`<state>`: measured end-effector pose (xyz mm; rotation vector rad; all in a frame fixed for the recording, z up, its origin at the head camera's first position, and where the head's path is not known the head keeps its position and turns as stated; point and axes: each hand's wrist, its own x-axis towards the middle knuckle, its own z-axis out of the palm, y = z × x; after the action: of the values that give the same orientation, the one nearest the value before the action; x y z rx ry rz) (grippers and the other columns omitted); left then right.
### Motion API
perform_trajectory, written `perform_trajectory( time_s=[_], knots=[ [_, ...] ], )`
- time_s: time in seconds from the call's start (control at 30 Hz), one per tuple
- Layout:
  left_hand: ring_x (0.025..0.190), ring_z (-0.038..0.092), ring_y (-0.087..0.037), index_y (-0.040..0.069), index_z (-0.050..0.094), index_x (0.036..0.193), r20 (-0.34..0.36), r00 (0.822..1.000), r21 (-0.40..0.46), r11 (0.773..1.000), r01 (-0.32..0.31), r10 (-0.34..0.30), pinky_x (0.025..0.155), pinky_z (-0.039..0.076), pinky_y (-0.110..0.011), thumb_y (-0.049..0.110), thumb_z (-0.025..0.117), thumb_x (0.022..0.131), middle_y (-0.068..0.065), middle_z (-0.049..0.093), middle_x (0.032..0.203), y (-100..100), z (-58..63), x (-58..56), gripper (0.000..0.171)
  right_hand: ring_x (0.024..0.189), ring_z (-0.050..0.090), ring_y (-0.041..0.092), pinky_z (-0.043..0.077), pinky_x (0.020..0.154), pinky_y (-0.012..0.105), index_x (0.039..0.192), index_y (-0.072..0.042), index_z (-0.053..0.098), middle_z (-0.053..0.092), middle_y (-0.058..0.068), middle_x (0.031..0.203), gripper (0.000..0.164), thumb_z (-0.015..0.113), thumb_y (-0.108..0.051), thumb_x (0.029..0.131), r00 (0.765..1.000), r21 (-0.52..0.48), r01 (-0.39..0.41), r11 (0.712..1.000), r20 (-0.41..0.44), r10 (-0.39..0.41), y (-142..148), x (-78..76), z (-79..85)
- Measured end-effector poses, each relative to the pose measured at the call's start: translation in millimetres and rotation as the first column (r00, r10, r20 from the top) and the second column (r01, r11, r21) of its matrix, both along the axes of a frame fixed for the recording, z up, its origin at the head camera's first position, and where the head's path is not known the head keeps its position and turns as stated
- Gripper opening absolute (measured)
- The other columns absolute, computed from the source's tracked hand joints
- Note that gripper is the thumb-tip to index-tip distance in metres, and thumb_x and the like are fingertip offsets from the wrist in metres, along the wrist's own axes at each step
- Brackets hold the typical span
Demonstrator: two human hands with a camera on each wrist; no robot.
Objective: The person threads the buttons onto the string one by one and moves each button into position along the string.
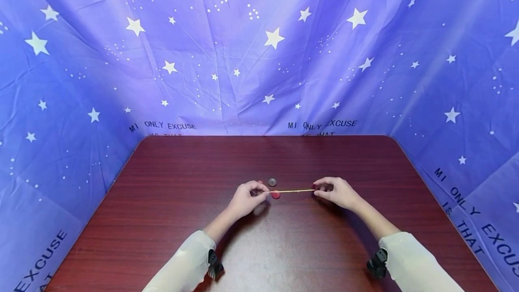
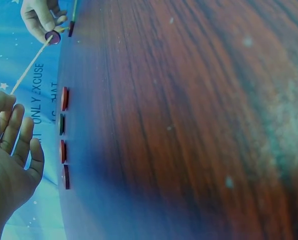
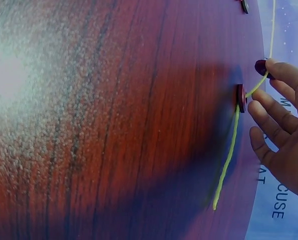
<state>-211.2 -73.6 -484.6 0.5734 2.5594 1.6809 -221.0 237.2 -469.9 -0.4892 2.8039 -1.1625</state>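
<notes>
A yellow string (image 1: 289, 191) is drawn straight between the two hands, low over the table. Its left end is pinched between thumb and forefinger of my left hand (image 1: 248, 198). My right hand (image 1: 337, 192) pinches a dark red button (image 3: 260, 68) through which the string passes. Below those fingers, in the right wrist view, a second dark red button (image 3: 241, 98) is threaded on the same string, and a loose tail trails from it. Beside the left fingertips lie a red button (image 1: 276, 194) and a grey-brown button (image 1: 272, 182); another red button (image 1: 261, 182) is partly hidden by the fingers.
In the left wrist view, several loose buttons lie in a row on the tabletop, a dark red one (image 2: 66, 177) at one end. The reddish-brown wooden table (image 1: 182, 161) has rounded far corners. Blue starred cloth (image 1: 227, 57) hangs around its back and sides.
</notes>
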Motion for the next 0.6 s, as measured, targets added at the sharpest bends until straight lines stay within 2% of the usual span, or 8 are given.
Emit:
perform_trajectory(
  time_s=[0.6],
  knots=[
    [0.067, 0.054, -0.001, 0.009, 0.070, 0.087, 0.017, 1.000, 0.014, 1.000, 0.014, -0.014, 0.061, 0.045, -0.018, 0.015, 0.067, 0.085, -0.002, 0.064, 0.077, -0.2, -2.2, -0.2, 0.007, 0.061, 0.051, 0.005, 0.042, 0.055, 0.020, 0.104, -0.006, 0.068, 0.064, 0.000, 0.076, 0.026, 0.071, -0.019, 0.082, 0.999, 0.005, 0.012, 1.000, 0.040, -0.012, -0.6, -2.7, -5.0]
  ],
)
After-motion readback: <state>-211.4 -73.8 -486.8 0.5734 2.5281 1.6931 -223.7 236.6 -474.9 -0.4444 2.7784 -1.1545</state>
